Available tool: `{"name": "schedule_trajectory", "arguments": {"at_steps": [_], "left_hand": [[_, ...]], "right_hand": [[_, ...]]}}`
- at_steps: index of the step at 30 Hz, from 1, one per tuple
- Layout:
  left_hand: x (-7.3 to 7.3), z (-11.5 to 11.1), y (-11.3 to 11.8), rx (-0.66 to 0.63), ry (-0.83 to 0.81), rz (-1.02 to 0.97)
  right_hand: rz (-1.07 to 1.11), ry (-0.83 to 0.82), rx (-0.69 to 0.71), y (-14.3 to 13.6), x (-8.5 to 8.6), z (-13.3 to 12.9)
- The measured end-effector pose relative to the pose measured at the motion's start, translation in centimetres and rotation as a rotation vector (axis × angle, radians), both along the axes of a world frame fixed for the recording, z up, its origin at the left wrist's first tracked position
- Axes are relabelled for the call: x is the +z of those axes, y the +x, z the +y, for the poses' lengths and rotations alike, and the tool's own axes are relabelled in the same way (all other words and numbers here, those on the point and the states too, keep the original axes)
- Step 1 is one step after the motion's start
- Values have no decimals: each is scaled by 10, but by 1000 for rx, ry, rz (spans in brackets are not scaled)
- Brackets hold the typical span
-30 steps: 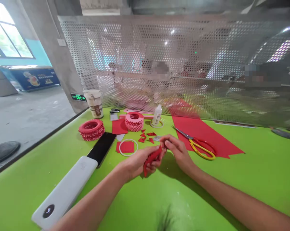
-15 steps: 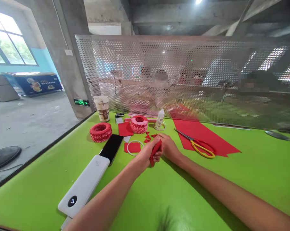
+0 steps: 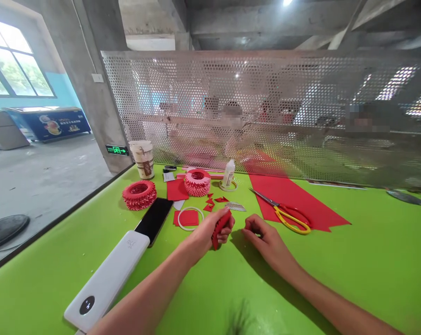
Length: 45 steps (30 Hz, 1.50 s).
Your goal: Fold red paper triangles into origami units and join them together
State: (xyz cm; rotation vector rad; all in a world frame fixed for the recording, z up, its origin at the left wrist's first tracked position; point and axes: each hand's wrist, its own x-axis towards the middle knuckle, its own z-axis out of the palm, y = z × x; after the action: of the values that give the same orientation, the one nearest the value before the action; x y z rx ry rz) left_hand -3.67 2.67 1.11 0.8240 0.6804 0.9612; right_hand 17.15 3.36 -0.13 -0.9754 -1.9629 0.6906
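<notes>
"Head view. What have I got in the left hand?"

"A red folded-paper strip, gripped above the green desk."

"And my right hand?"

"Just apart, fingers curled, fingertips together. I can't tell if anything is between them."

"Nearby?"

"Small red paper triangles beyond the left hand, the red folded-paper ring behind the phone. To the right, yellow-and-red-handled scissors lie partly across a large red paper sheet."
</notes>
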Motion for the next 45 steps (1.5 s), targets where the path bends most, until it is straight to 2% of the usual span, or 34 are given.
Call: {"name": "schedule_trajectory", "arguments": {"at_steps": [3,9,13,18,24,27,29,33,36,40,45], "left_hand": [[0,0,-1,5,0,7],[6,-3,-3,22,-8,-36],[7,-4,-3,11,-7,-59],[6,-4,-1,23,2,-46],[2,-8,-2,-30,83,-75],[6,-15,-6,-77,143,-44],[13,-20,-10,-103,239,74],[29,-24,-19,-135,464,316],[34,-24,-22,-199,546,525],[34,-27,-20,-266,578,673],[33,-31,-17,-327,578,715]], "right_hand": [[25,-125,-14,-1,0,1],[134,-484,7,-3,0,-2],[145,-502,6,-3,-5,0],[175,-527,81,-1,-11,0],[203,-526,47,-2,0,-3],[316,-495,17,-1,7,-4],[392,-441,-16,0,10,-6],[416,-179,-6,3,9,-12],[389,-44,53,6,6,-20],[347,65,118,7,4,-27],[373,156,137,7,7,-31]]}}
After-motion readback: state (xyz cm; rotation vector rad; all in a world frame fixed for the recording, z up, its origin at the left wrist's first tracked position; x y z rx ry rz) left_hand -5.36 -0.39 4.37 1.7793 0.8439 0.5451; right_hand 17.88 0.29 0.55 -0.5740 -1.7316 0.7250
